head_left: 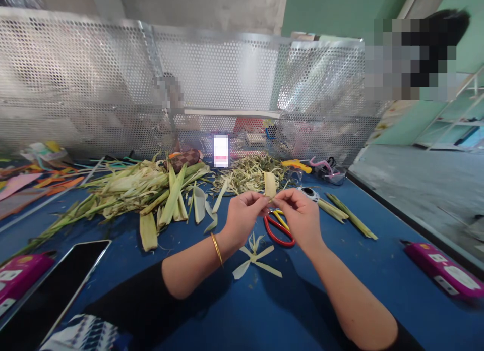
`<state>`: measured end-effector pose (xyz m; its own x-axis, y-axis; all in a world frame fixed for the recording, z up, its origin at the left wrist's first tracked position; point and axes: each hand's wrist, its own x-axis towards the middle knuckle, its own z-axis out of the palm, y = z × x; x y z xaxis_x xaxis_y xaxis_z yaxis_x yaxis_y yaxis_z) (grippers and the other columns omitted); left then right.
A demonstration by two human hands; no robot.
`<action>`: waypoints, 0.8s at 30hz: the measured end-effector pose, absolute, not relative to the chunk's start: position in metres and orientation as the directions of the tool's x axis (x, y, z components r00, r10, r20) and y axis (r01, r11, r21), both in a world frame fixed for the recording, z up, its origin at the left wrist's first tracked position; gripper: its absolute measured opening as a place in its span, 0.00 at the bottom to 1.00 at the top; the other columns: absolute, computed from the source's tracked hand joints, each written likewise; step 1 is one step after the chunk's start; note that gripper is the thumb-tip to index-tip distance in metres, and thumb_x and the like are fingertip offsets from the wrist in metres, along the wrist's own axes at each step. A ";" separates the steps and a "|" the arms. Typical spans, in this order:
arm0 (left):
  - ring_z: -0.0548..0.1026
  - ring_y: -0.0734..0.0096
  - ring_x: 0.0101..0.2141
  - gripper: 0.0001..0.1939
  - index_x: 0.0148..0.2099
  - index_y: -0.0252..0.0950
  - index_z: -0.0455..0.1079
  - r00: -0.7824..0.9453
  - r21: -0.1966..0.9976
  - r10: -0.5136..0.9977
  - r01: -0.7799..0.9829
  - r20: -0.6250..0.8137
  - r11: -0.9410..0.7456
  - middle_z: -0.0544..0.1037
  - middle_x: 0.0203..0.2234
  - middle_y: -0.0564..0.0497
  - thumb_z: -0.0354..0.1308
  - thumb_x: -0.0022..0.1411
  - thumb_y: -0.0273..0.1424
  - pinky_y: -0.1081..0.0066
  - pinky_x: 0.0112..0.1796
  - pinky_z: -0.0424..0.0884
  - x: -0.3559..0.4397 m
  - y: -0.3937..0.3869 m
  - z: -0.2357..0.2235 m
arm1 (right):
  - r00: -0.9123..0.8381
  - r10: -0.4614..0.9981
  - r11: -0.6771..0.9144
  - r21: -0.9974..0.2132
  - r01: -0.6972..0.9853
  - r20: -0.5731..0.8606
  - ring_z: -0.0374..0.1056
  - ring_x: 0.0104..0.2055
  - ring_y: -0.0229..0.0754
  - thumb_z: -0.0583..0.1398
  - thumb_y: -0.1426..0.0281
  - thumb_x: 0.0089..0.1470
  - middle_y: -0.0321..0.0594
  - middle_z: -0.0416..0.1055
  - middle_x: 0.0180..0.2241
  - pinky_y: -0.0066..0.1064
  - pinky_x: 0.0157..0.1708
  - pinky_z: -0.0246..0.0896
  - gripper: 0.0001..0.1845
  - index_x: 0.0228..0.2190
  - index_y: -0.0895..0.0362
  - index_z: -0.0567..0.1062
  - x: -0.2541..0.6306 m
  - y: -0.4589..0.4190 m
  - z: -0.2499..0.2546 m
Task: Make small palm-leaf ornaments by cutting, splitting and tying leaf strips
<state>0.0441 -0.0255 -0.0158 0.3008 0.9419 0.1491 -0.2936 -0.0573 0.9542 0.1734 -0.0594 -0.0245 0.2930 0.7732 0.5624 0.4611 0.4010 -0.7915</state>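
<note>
My left hand [244,215] and my right hand [300,217] meet above the middle of the blue table. Both pinch the lower end of a pale yellow-green strip of plant husk [269,183], which stands up from between the fingertips. Under the hands lie scissors with red and yellow handles [280,230], partly hidden by the right hand. Closer to me, several narrow husk strips form a star shape [252,259] flat on the table. A gold bangle circles the left wrist.
A heap of green husks [132,187] spreads at left, with shredded strips [249,174] behind my hands. Stalks [351,215] and a yellow-handled tool [297,166] lie right. A phone [56,290] and purple packs [442,268] flank my arms. A perforated metal screen [227,68] closes the back.
</note>
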 end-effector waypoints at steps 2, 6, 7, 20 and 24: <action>0.70 0.76 0.22 0.08 0.26 0.33 0.71 0.293 0.959 0.940 -0.267 0.178 -0.098 0.74 0.19 0.53 0.62 0.50 0.33 0.74 0.28 0.68 0.044 -0.026 -0.018 | 0.323 0.783 0.389 -0.823 0.414 0.532 0.64 0.27 0.39 0.61 0.68 0.48 0.34 0.69 0.24 0.31 0.31 0.61 0.04 0.27 0.56 0.71 0.175 -0.057 -0.026; 0.71 0.76 0.23 0.09 0.28 0.32 0.72 0.308 0.964 0.934 -0.247 0.179 -0.103 0.75 0.20 0.52 0.64 0.48 0.34 0.73 0.29 0.69 0.045 -0.024 -0.022 | 0.365 0.787 0.374 -0.855 0.360 0.497 0.64 0.28 0.38 0.62 0.70 0.45 0.33 0.68 0.25 0.31 0.30 0.61 0.08 0.28 0.55 0.68 0.177 -0.054 -0.030; 0.71 0.76 0.23 0.09 0.27 0.32 0.72 0.314 0.965 0.934 -0.246 0.171 -0.093 0.74 0.20 0.52 0.65 0.47 0.33 0.74 0.29 0.69 0.045 -0.024 -0.022 | 0.361 0.789 0.375 -0.855 0.359 0.498 0.64 0.27 0.38 0.62 0.70 0.45 0.33 0.67 0.25 0.31 0.31 0.61 0.07 0.28 0.55 0.67 0.177 -0.053 -0.031; 0.69 0.78 0.23 0.07 0.27 0.31 0.71 0.413 0.904 0.910 -0.374 -0.038 0.208 0.73 0.21 0.51 0.63 0.48 0.30 0.74 0.29 0.68 0.040 -0.025 -0.012 | 0.058 0.696 0.550 -0.583 0.598 0.716 0.68 0.33 0.40 0.58 0.73 0.54 0.35 0.73 0.30 0.31 0.36 0.62 0.04 0.29 0.53 0.74 0.181 -0.060 -0.020; 0.70 0.78 0.24 0.05 0.28 0.31 0.71 0.402 0.913 0.915 -0.363 -0.027 0.186 0.73 0.22 0.52 0.64 0.47 0.27 0.73 0.30 0.68 0.041 -0.024 -0.012 | 0.107 0.685 0.510 -0.579 0.637 0.721 0.68 0.33 0.41 0.58 0.73 0.54 0.36 0.73 0.29 0.32 0.35 0.62 0.05 0.28 0.54 0.73 0.181 -0.059 -0.024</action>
